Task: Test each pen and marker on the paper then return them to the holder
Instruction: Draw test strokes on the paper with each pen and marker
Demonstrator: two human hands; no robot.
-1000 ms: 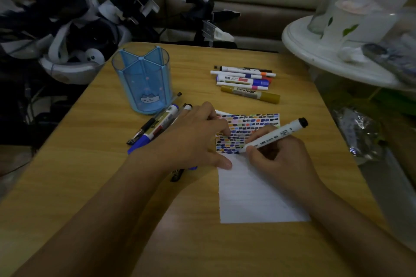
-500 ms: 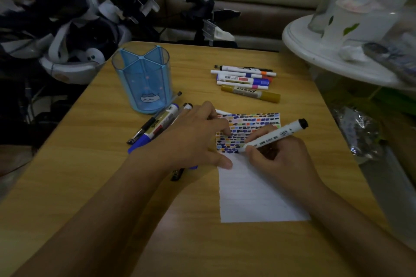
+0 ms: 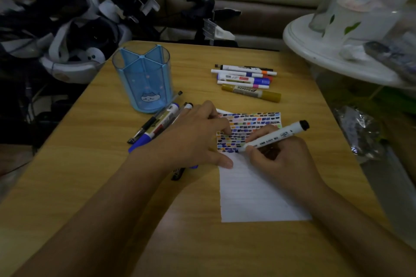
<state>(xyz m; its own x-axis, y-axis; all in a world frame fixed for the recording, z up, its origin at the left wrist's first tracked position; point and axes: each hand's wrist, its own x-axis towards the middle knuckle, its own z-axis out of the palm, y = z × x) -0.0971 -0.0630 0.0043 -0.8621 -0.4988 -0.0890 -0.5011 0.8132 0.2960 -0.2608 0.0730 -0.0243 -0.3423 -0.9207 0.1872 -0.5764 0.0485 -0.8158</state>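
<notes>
My right hand point(image 3: 284, 159) grips a white marker point(image 3: 273, 136) with a black end, its tip touching the paper point(image 3: 258, 195) at the lower edge of the rows of coloured marks. My left hand point(image 3: 193, 137) lies flat with its fingers pressing the paper's left edge, covering parts of some pens. The blue see-through holder point(image 3: 144, 78) with a cat picture stands empty at the left. A group of pens point(image 3: 157, 122) lies between the holder and my left hand. Several markers point(image 3: 245, 80) lie in a row at the back of the wooden table point(image 3: 90, 164).
A pile of black and white headsets and devices point(image 3: 74, 29) sits beyond the table's left corner. A round white table point(image 3: 326, 51) with cups and clutter stands at the right. A crumpled plastic bag point(image 3: 360, 132) lies off the table's right edge.
The marker tip in my right hand has shifted slightly along the bottom row of marks. My left hand has stayed in place on the paper.
</notes>
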